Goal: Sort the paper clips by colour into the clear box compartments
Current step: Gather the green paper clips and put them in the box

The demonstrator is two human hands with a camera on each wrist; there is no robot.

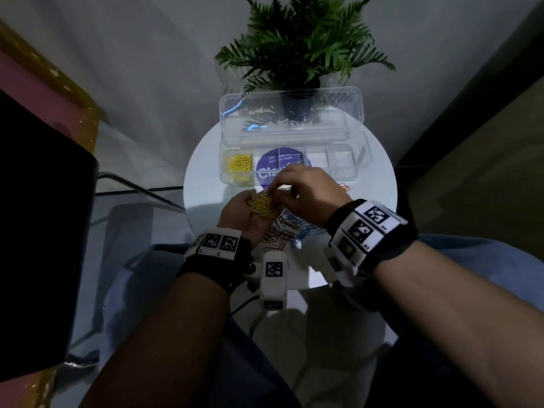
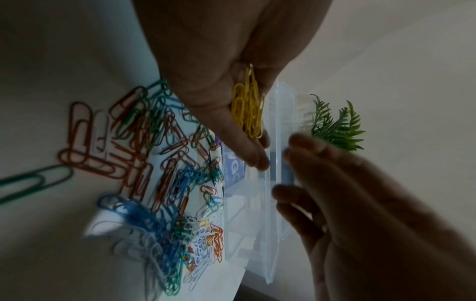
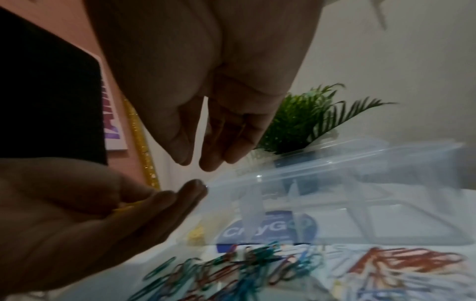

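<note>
Above the worktop (image 1: 206,160), my cupped left hand (image 1: 244,214) holds yellow clips (image 1: 259,204); my right hand (image 1: 309,189) hangs released beside them.

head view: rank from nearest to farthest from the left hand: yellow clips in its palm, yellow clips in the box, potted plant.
1. Yellow clips in the palm: cupped in the left hand itself.
2. Yellow clips in the box: leftmost compartment of the clear box, just beyond the hand.
3. Potted plant: behind the box's raised lid.
</note>
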